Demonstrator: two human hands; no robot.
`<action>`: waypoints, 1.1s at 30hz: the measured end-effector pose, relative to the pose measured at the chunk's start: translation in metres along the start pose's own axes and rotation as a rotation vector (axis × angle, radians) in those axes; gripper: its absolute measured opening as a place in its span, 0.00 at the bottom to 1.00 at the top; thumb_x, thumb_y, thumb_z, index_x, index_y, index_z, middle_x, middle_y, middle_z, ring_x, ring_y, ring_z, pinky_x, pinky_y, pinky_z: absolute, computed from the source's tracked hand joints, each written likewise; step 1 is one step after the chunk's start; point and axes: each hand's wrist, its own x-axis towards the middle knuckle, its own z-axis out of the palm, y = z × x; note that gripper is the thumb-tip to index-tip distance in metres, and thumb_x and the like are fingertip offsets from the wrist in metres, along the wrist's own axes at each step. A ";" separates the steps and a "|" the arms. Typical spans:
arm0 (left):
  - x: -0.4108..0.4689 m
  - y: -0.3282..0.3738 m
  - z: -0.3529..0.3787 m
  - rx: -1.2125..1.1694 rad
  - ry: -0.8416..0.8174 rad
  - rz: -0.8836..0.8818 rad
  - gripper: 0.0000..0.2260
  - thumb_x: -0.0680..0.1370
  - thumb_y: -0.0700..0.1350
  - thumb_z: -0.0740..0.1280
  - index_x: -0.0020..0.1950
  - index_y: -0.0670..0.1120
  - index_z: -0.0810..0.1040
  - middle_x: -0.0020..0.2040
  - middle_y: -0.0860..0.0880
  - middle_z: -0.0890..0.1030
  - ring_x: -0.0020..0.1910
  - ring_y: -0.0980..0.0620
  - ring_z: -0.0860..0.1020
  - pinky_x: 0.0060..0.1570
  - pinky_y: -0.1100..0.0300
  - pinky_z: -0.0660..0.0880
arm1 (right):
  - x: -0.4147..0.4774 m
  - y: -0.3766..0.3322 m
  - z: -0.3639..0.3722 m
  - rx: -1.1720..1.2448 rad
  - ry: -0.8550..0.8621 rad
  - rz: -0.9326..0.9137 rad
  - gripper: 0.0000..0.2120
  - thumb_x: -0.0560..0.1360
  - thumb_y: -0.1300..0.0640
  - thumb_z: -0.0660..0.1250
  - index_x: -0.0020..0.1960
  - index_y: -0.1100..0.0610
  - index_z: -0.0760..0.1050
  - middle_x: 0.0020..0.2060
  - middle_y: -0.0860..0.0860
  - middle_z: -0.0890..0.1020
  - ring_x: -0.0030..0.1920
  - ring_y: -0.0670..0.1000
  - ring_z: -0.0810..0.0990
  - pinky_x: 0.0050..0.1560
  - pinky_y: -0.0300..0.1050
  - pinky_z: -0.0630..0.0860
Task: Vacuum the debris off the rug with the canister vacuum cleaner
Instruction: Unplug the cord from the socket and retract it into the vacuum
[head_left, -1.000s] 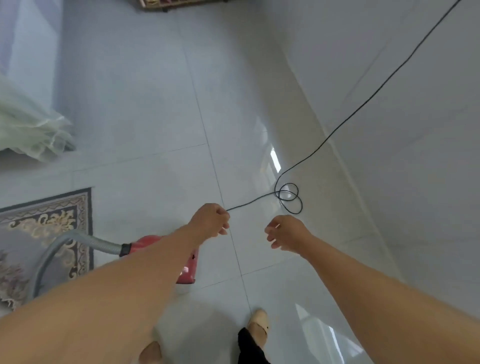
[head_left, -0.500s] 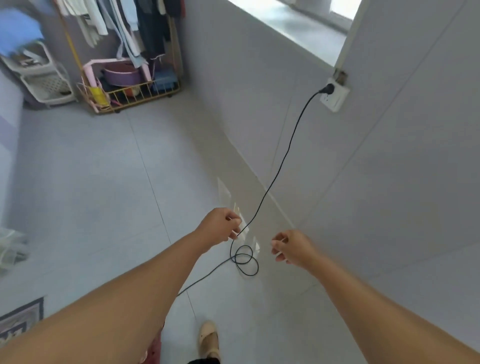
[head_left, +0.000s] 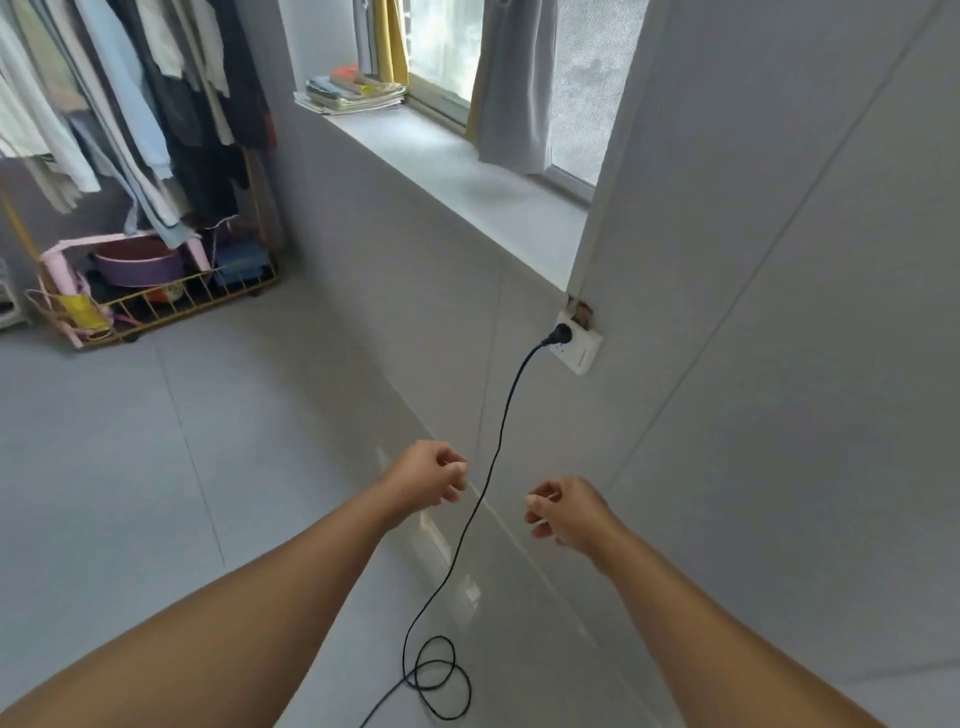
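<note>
Thin black cord (head_left: 501, 431) hangs from white socket (head_left: 579, 349), looped on floor (head_left: 156, 467)

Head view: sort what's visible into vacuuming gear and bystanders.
Job: black power cord, plug, wall socket.
Lying about: hanging clothes, wire rack, purple basin, stacked papers on the sill, grey curtain.
</note>
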 end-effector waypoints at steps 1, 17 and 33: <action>0.016 0.014 0.001 0.006 -0.014 0.003 0.08 0.81 0.40 0.62 0.56 0.39 0.77 0.45 0.45 0.81 0.35 0.53 0.78 0.34 0.63 0.70 | 0.009 -0.006 -0.012 0.034 0.024 0.014 0.06 0.80 0.57 0.63 0.51 0.57 0.77 0.46 0.54 0.84 0.39 0.50 0.82 0.32 0.36 0.70; 0.219 0.140 0.036 0.197 0.187 0.002 0.22 0.80 0.53 0.63 0.71 0.45 0.69 0.66 0.44 0.74 0.64 0.44 0.73 0.63 0.47 0.72 | 0.180 -0.070 -0.131 0.610 0.079 0.286 0.13 0.80 0.48 0.63 0.55 0.58 0.75 0.50 0.55 0.84 0.44 0.52 0.83 0.41 0.44 0.74; 0.293 0.151 0.051 -0.021 -0.013 -0.108 0.13 0.83 0.45 0.59 0.47 0.38 0.77 0.35 0.46 0.79 0.32 0.51 0.74 0.34 0.60 0.70 | 0.236 -0.081 -0.123 0.963 0.326 0.505 0.13 0.73 0.52 0.74 0.40 0.61 0.77 0.30 0.50 0.77 0.24 0.46 0.65 0.19 0.32 0.59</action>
